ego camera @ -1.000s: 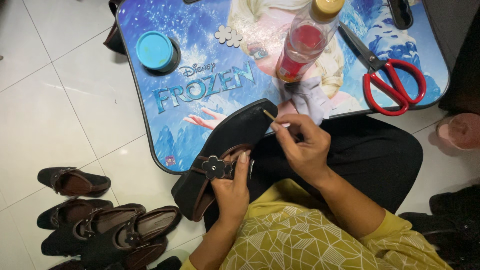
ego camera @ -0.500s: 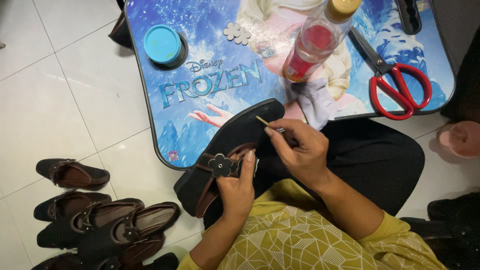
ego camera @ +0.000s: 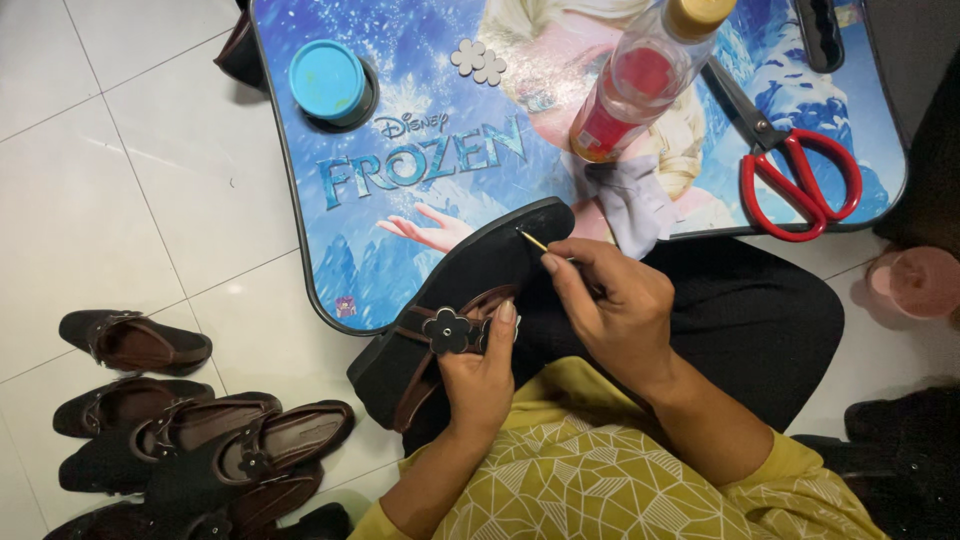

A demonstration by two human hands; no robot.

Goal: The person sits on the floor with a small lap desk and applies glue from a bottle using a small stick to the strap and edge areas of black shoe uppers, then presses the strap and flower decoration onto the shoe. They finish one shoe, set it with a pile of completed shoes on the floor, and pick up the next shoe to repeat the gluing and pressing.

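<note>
My left hand (ego camera: 485,375) grips a black sandal (ego camera: 470,275) by its strap side, sole turned up, over my lap. The brown strap carries a black flower ornament (ego camera: 447,330). My right hand (ego camera: 612,315) pinches a thin wooden stick (ego camera: 533,241) whose tip touches the sole near the toe end. A small blue printed table (ego camera: 420,190) lies just beyond the sandal.
On the table stand a clear bottle with red label and yellow cap (ego camera: 640,80), a teal lid (ego camera: 327,78), red-handled scissors (ego camera: 790,165), a white cloth (ego camera: 630,200) and a small pale flower piece (ego camera: 480,60). Several dark sandals (ego camera: 190,440) lie on the white tile floor at left. A pink cup (ego camera: 920,282) sits at right.
The stick's tip has shifted slightly along the sole's edge. The view has drifted a little; both hands keep their hold.
</note>
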